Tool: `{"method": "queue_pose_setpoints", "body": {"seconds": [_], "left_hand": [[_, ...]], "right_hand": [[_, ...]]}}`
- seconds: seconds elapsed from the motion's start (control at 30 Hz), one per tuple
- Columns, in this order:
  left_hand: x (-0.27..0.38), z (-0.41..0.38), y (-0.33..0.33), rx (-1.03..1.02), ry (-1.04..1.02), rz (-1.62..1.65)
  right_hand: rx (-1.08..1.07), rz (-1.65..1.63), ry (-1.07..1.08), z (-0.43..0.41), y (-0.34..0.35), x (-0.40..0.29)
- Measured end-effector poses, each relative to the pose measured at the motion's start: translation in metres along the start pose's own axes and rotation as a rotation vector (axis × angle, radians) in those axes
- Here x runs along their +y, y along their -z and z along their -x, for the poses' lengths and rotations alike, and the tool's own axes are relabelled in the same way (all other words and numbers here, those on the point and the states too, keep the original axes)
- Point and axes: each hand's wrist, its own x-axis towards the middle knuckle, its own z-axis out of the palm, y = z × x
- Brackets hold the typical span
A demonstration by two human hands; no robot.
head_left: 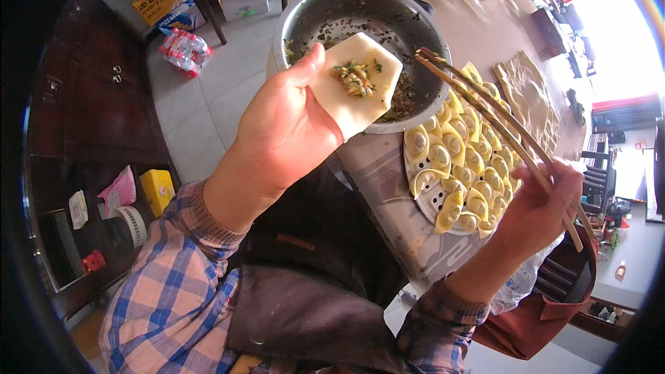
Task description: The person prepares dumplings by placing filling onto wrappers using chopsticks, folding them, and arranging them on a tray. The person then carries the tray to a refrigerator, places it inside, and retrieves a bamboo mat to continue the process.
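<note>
My left hand (291, 119) holds a flat dough wrapper (384, 78) on its palm and fingers, with the thumb at its edge. A small mound of chopped filling (355, 79) lies on the wrapper. Behind it stands a steel basin (431, 26) with chopped filling on its bottom and wall. My right hand (545, 208) grips a pair of wooden chopsticks (488, 109), whose tips are over the basin's right rim, with bits stuck to them. Between the chopsticks and the basin, folded wontons (452, 140) cover a white perforated tray (423, 197); several overlap.
A crumpled brown sheet (530, 93) lies on the covered table (478, 15), beyond the wontons. A clear plastic bag (524, 280) and a reddish-brown cloth (540, 327) hang near my right forearm. Wrapped bottles (185, 52) stand on the floor, near a dark cabinet (93, 83) at left.
</note>
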Motion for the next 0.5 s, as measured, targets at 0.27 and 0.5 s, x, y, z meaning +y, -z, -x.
{"method": "queue_pose_setpoints", "body": {"seconds": [0.27, 0.5], "left_hand": [[-0.010, -0.004, -0.006, -0.031, 0.086, 0.015], [-0.008, -0.004, -0.003, -0.011, 0.086, -0.015]], "right_hand": [[-0.098, -0.531, -0.390, 0.027, 0.020, 0.029], [-0.034, -0.475, -0.401, 0.027, 0.029, 0.036]]}}
